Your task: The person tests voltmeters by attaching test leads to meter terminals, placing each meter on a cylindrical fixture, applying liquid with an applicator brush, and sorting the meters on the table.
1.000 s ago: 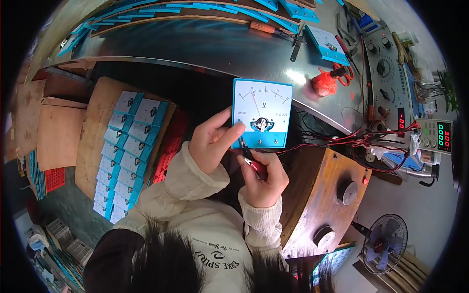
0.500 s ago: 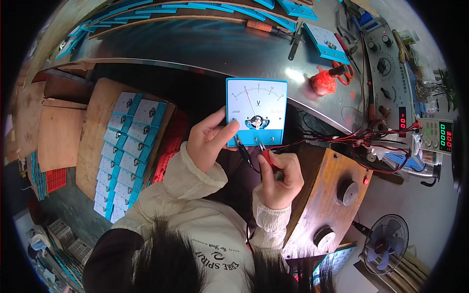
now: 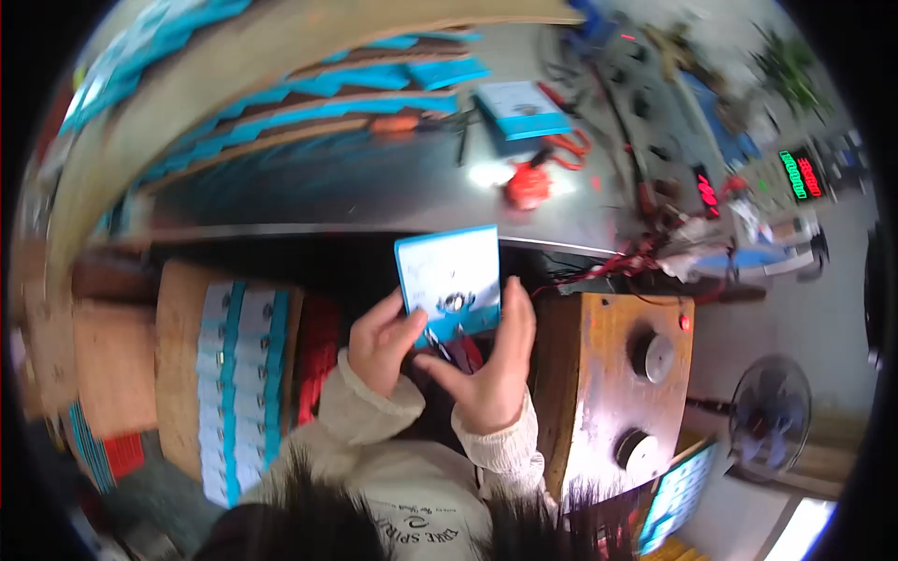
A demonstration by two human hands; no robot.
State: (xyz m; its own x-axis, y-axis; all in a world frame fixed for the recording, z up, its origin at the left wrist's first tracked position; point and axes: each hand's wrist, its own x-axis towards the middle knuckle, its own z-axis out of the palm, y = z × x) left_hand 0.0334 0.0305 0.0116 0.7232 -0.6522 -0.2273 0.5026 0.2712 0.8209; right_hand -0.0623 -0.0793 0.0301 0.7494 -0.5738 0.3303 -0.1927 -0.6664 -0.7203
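Note:
A blue-framed voltmeter panel with a white face is tilted in front of me, blurred by motion. My left hand grips its lower left edge, thumb on the face. At the lower right edge is my right hand, its fingers stretched upward and its thumb spread to the left; whether it touches the panel I cannot tell. Between the hands, a red clip and a dark clip sit at the panel's bottom edge, partly hidden.
Stacked meter panels lie on a board at left. A metal bench ahead holds another panel, a red pot and an orange-handled tool. At right are a wooden box with knobs, a power supply and a fan.
The view has swung, so the surroundings appear shifted. The panel is lower and tilted. My right hand has gone from pinching the red clip to spread fingers beside the panel.

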